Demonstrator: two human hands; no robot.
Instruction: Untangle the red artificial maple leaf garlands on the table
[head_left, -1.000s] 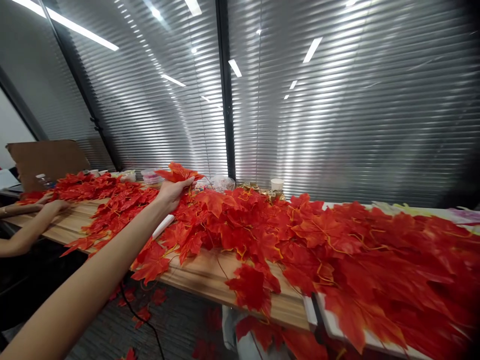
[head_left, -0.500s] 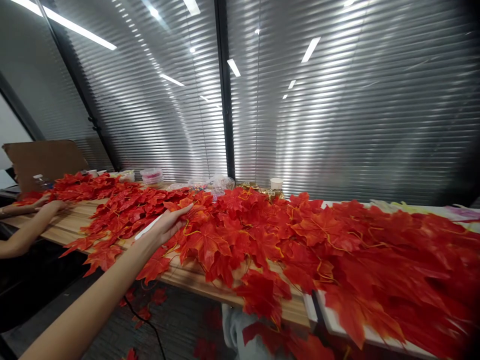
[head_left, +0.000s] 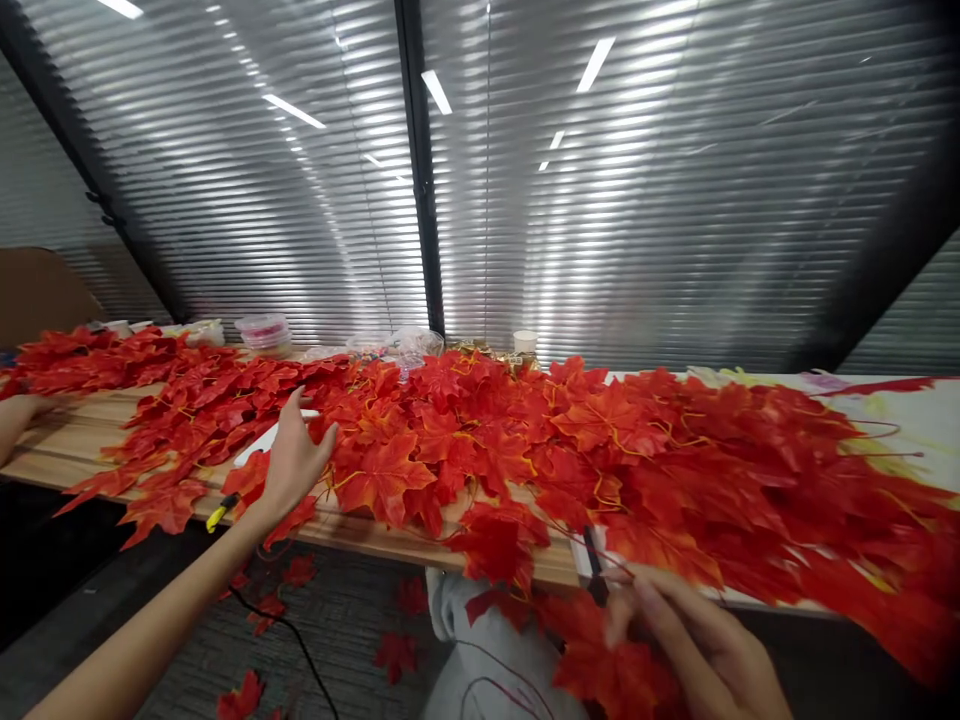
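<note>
Red artificial maple leaves (head_left: 390, 478) with yellow stems lie in a long heap along the wooden tabletop. My left hand (head_left: 295, 465) hovers at the front of the heap, fingers apart and nothing in them, beside a white flat object (head_left: 259, 443). At the lower right, my right hand (head_left: 686, 630) is pinched on a thin dark cord, over the table's front edge. Red leaves (head_left: 611, 665) hang just below its fingers. A yellow-and-black tool (head_left: 221, 513) sits at the table edge left of my left wrist.
Clear plastic tubs (head_left: 263, 333), a paper cup (head_left: 525, 343) and plastic bags (head_left: 416, 342) line the back by the blinds. Another person's hand (head_left: 19, 415) rests at the far left. Fallen leaves (head_left: 395, 655) and a black cable (head_left: 296, 640) are on the floor.
The view has shifted right. My left hand has drawn back from the leaves it touched, its fingers spreading. My right hand has come into view with the thin cord.
</note>
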